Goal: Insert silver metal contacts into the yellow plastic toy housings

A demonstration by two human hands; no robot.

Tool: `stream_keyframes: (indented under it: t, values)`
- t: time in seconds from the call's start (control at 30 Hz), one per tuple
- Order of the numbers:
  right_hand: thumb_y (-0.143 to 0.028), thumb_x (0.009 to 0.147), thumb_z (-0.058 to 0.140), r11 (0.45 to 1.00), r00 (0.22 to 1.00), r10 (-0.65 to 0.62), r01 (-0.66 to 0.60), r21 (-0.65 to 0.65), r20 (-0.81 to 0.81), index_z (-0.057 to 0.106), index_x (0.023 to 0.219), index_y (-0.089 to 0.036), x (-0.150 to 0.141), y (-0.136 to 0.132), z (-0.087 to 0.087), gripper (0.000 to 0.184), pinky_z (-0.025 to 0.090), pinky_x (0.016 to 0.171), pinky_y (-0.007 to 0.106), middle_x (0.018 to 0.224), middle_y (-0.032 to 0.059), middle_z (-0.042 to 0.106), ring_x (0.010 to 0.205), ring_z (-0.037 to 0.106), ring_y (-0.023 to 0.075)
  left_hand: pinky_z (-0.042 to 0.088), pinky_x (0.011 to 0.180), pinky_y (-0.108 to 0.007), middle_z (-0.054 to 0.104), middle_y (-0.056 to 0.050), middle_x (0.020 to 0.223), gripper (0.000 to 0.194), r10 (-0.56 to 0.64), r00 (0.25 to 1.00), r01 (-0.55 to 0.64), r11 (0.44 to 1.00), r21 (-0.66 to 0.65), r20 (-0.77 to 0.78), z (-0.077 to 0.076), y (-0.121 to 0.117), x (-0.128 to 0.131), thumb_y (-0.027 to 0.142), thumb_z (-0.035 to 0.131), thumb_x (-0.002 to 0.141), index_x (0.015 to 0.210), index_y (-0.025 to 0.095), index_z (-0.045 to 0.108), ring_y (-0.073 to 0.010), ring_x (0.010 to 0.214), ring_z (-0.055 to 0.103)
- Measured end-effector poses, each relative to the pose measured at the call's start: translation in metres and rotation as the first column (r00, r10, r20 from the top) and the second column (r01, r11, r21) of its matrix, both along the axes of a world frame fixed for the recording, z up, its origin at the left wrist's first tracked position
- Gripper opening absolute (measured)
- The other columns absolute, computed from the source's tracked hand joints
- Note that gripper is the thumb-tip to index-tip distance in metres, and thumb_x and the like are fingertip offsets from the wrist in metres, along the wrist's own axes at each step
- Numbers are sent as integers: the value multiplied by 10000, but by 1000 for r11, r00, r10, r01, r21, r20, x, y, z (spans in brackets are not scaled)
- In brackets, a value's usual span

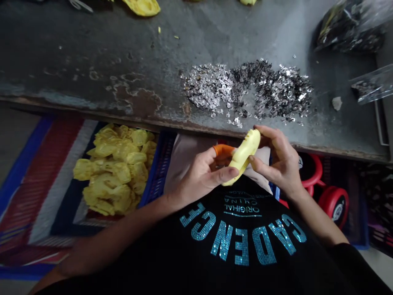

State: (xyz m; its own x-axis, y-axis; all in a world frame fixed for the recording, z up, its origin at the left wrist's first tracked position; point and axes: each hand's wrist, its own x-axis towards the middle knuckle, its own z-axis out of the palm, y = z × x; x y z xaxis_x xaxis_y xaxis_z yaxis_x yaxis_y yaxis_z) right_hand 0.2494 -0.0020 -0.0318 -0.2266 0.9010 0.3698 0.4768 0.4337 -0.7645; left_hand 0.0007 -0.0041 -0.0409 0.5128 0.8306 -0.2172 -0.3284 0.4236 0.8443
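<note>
Tabletop (101, 53) ahead; yellow piece (245, 152) pinched between left hand (201, 174) and right hand (281, 162).

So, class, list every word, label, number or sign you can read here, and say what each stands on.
"CADENCE": large glittering blue letters on the black shirt, upside down in this view.
"ORIGI?AL", probably "ORIGINAL", one letter unclear: smaller print on the same shirt.
"CHINA": beside that word, same shirt.
Too small or blurred: the remaining fine print on the shirt, and the round label on the red wheel-like item.
</note>
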Motion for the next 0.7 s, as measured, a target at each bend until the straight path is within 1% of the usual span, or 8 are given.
stream_keyframes:
  t: [0.07, 0.17, 0.27, 0.33, 0.37, 0.43, 0.5, 0.7]
  values:
    - [-404, 1060, 834, 995, 995, 92, -91, -36, 32, 633, 1595, -327, -5, 8, 6, 577, 676, 932, 438, 1303, 66, 785, 1051, 753, 249, 685, 858, -282, 897, -96, 1284, 578, -7, 993, 17, 996, -88, 121, -7, 1, -8, 561, 981, 944, 1399, 274, 771, -258, 1080, 885]
    - [-470, 1100, 799, 972, 963, 234, -226, -72, 135, 635, 1595, -288, -8, 29, 15, 553, 676, 960, 438, 1354, 93, 800, 1144, 775, 270, 726, 876, -340, 894, -88, 1278, 675, -30, 979, 71, 977, -202, 200, -13, 2, -24, 594, 986, 923, 1470, 316, 704, -292, 1068, 903]
    - [-461, 1140, 727, 989, 911, 129, -149, 22, 393, 735, 1454, -286, -8, 58, 17, 359, 625, 1044, 543, 1382, 109, 799, 1247, 740, 339, 751, 902, -392, 887, -91, 1307, 773, 70, 979, -22, 970, -242, 192, -16, 2, -38, 653, 984, 896, 1528, 325, 683, -358, 1194, 885]
    - [-413, 1162, 672, 991, 829, 4, -77, 108, 559, 800, 1251, -297, -9, 76, 15, 194, 567, 1094, 619, 1258, 82, 802, 1213, 704, 354, 752, 937, -396, 883, -107, 1342, 817, 183, 970, -142, 961, -238, 160, -16, 1, -44, 690, 960, 902, 1562, 300, 678, -382, 1298, 851]
    - [-390, 1168, 649, 990, 792, -23, -69, 127, 609, 807, 1153, -296, -10, 82, 14, 184, 546, 1114, 642, 1184, 68, 790, 1184, 689, 346, 752, 960, -405, 879, -118, 1368, 832, 222, 965, -184, 953, -242, 140, -16, 1, -45, 710, 944, 907, 1572, 284, 679, -388, 1331, 837]
    - [-358, 1168, 631, 988, 763, -7, -94, 121, 646, 782, 1008, -281, -14, 91, 12, 233, 525, 1146, 661, 1079, 51, 749, 1149, 667, 327, 746, 1003, -424, 868, -141, 1415, 839, 261, 960, -228, 939, -255, 103, -15, 0, -47, 728, 927, 911, 1566, 259, 695, -389, 1363, 822]
    - [-337, 1155, 646, 986, 775, 29, -125, 109, 631, 732, 914, -265, -19, 95, 12, 265, 515, 1176, 676, 1007, 46, 703, 1129, 653, 316, 737, 1034, -435, 861, -152, 1438, 801, 260, 962, -230, 937, -264, 83, -15, 0, -47, 733, 918, 914, 1528, 255, 727, -382, 1363, 820]
    - [-220, 1102, 661, 991, 796, 65, -124, 57, 602, 591, 801, -260, -32, 97, 15, 312, 508, 1195, 708, 851, 47, 621, 1087, 650, 323, 754, 969, -425, 870, -109, 1387, 634, 234, 960, -193, 950, -244, 151, -18, -2, -43, 705, 889, 950, 1410, 283, 779, -352, 1238, 849]
